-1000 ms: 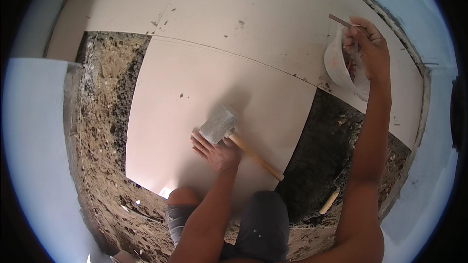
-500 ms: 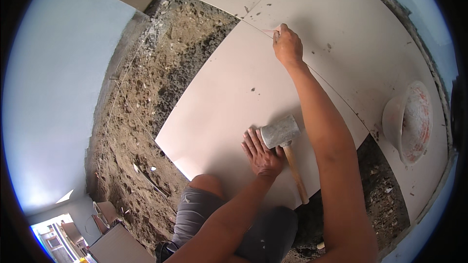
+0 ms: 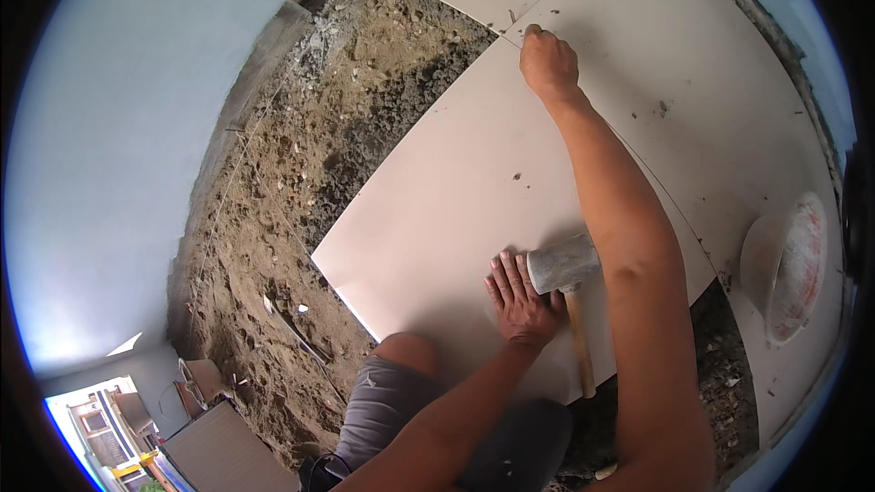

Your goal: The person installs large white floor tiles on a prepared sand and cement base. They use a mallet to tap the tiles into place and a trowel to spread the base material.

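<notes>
My left hand (image 3: 524, 302) lies flat with fingers stretched out on a large pale floor tile (image 3: 428, 200). Beside its fingers a rubber mallet (image 3: 562, 264) with a grey head and wooden handle rests on that same tile. My right arm reaches far forward across the tiles. The right hand (image 3: 549, 64) is closed at the joint between this tile and its neighbour (image 3: 729, 118), near the far corner. Whatever its fingers hold is hidden behind the hand.
A dusty white bowl (image 3: 761, 264) tilts on the tiles at right. Rough sandy soil (image 3: 273, 219) runs between tile and pale blue wall (image 3: 146, 128), with thin string (image 3: 241, 155) over it. A thin dark strip (image 3: 299, 328) lies there. A brown box (image 3: 223, 446) stands lower left.
The right hand has moved along the joint toward the far tile corner. A pale thing at its fingertips is now out of sight. The left hand stays flat; the whole view has shifted.
</notes>
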The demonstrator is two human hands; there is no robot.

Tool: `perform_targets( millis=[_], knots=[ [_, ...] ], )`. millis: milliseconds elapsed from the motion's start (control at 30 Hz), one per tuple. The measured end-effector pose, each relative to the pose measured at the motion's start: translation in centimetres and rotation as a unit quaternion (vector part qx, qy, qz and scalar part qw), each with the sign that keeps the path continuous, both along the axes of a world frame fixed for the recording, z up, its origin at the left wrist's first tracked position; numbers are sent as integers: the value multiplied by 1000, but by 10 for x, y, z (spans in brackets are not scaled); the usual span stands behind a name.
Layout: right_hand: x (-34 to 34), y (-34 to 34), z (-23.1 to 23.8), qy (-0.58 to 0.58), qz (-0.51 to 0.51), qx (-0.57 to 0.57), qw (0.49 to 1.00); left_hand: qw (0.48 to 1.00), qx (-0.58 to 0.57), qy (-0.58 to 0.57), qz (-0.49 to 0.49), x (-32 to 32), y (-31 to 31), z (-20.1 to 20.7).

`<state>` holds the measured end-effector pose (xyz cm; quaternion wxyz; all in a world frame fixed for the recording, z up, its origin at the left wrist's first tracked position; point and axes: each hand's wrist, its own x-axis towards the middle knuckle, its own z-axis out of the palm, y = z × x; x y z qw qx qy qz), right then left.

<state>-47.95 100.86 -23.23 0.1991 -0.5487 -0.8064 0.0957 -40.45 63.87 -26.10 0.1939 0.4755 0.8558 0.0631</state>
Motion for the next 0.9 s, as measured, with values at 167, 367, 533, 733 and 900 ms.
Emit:
perform_targets(
  millis=[167,367,533,733,900],
  knots=[
    [-2,1,15,-31,8,-68,997,1000,7,0,1,-2,-2,-2],
    [-8,3,25,-52,6,-95,994,1000,-17,-22,12,-2,0,3],
    [2,3,20,-43,-13,-125,991,999,-33,-23,6,-2,-1,1],
    [6,4,6,-53,-20,-121,991,999,-30,-17,-2,-1,-1,-1],
    [-19,8,16,-54,8,-119,991,999,-37,-14,2,-2,1,2]
  ],
)
